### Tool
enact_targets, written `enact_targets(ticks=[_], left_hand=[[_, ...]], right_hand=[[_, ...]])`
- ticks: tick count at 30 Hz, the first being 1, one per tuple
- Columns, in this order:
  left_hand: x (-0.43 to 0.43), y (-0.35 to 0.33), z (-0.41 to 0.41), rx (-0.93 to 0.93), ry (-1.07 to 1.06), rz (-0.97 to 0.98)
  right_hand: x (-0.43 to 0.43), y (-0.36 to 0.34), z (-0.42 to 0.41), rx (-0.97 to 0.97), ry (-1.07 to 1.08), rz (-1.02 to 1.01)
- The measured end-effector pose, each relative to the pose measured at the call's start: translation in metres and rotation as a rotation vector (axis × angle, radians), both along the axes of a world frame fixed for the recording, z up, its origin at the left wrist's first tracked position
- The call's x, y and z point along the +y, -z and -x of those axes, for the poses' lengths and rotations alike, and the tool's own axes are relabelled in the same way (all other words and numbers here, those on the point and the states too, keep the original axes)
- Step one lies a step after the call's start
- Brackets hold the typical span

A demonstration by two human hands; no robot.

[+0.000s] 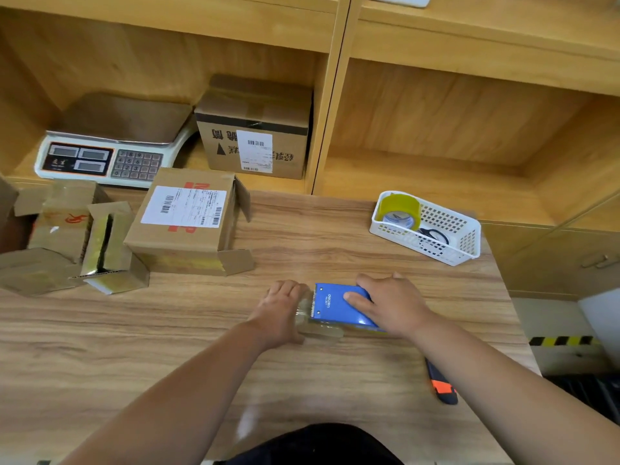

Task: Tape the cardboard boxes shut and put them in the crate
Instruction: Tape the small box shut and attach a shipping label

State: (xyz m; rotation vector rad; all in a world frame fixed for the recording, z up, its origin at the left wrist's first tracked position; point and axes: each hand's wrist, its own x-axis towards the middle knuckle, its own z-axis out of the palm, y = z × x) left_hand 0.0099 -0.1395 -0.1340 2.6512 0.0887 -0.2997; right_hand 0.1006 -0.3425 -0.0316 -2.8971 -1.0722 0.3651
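Forearms (pixel 201 380), mine, six o'clock; right hand (pixel 392 307) gripped blue tape dispenser (pixel 339 307); left hand (pixel 285 307) pinched its tape end (pixel 318 330); cardboard boxes (pixel 188 223) unsealed, ten o'clock. Step judged: drawing tape. Next: fetch a box.

Even, warm overhead light with soft shadows in the shelf (pixel 161 72) recesses; mild glare on the bench (pixel 248 421); wide-angle bending and slight softness toward edges.

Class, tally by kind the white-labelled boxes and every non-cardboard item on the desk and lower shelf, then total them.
Boxes with a white label: 2
Blue tape dispenser: 1
Yellow tape roll: 1
Scissors: 1
White basket: 1
Utility knife: 1
Weighing scale: 1
Total: 8
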Motion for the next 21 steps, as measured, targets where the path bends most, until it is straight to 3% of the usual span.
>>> enact_targets(ticks=[11,21], left_hand=[[0.001,0.002,-0.002,0.035,0.016,-0.019],[-0.001,-0.005,-0.002,0.073,0.025,-0.026]], right_hand=[[-0.081,0.007,-0.024,0.091,0.117,0.005],[-0.082,0.03,-0.029,0.117,0.117,0.025]])
